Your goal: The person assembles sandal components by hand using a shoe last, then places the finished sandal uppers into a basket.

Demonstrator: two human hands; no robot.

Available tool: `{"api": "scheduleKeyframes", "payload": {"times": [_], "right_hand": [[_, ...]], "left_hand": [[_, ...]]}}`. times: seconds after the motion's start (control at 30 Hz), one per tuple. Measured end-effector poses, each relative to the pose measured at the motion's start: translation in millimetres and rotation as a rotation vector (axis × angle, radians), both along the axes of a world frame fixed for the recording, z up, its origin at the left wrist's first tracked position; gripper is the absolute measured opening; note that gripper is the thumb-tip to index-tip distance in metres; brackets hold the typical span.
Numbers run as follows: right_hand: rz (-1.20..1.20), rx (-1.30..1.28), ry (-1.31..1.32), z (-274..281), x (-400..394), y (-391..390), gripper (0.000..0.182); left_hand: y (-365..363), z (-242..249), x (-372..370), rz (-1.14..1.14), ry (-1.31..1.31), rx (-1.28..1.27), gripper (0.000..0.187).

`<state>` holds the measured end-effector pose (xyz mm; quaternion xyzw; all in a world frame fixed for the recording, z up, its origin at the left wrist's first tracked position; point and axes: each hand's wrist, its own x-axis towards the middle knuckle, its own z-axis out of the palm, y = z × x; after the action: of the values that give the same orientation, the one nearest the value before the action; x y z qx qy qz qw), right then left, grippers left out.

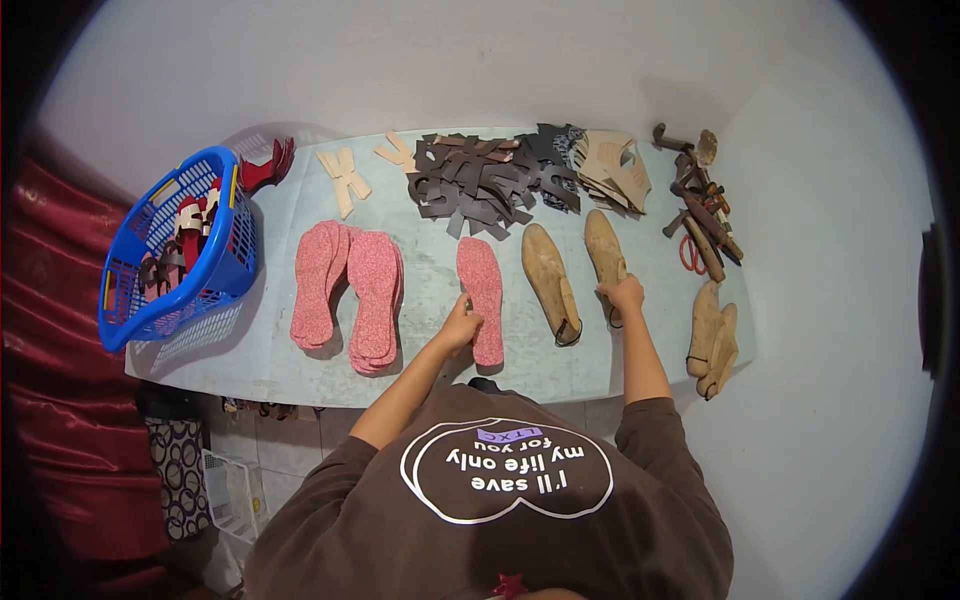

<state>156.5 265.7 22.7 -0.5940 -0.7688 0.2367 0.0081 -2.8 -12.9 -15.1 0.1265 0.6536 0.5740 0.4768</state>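
My left hand [461, 324] is closed on the edge of a single pink speckled insole [481, 290], which lies toe away from me near the table's middle. My right hand [624, 292] grips a wooden shoe last [603, 248] at its heel end, its toe pointing to the back. Between the two hands a second wooden last [547, 275] lies on the table. Left of my left hand are two stacks of pink insoles, one [320, 280] beside the other [374, 295].
A blue basket [225, 275] with sandal parts stands at the table's left end. Dark cut pieces [475, 180] and beige pieces [610, 165] lie along the back. Hand tools [705, 215] and more lasts [704, 330] are at the right. A white crate [230, 490] is below.
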Motion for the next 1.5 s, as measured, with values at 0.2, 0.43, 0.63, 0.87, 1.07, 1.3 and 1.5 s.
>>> {"api": "scheduleKeyframes", "payload": {"times": [0.2, 0.43, 0.63, 0.87, 1.07, 1.3, 1.5], "right_hand": [[-0.132, -0.368, 0.285, -18, -4, 26, 0.055], [-0.298, -0.93, 1.118, 30, -7, -29, 0.031], [-0.199, -1.169, 1.213, 56, -20, -106, 0.043], [0.021, -0.774, 0.837, 19, -50, -169, 0.036], [0.179, -0.519, 0.558, -20, -55, -193, 0.047], [0.309, -0.154, 0.176, 21, -66, -230, 0.049], [0.267, -0.006, 0.044, 4, -70, -244, 0.069]], "left_hand": [[-4, -28, -4, -0.036, 0.089, -0.049, 0.055], [-9, -44, 2, -0.055, 0.453, -0.13, 0.059], [-13, -48, -17, -0.233, 0.61, -0.222, 0.062], [-32, -14, -24, -0.112, 0.092, -0.109, 0.057], [-49, -17, -23, -0.195, 0.005, -0.107, 0.052], [-56, -37, -19, -0.277, 0.148, -0.002, 0.051], [-57, -34, -20, -0.397, 0.359, -0.004, 0.051]]}}
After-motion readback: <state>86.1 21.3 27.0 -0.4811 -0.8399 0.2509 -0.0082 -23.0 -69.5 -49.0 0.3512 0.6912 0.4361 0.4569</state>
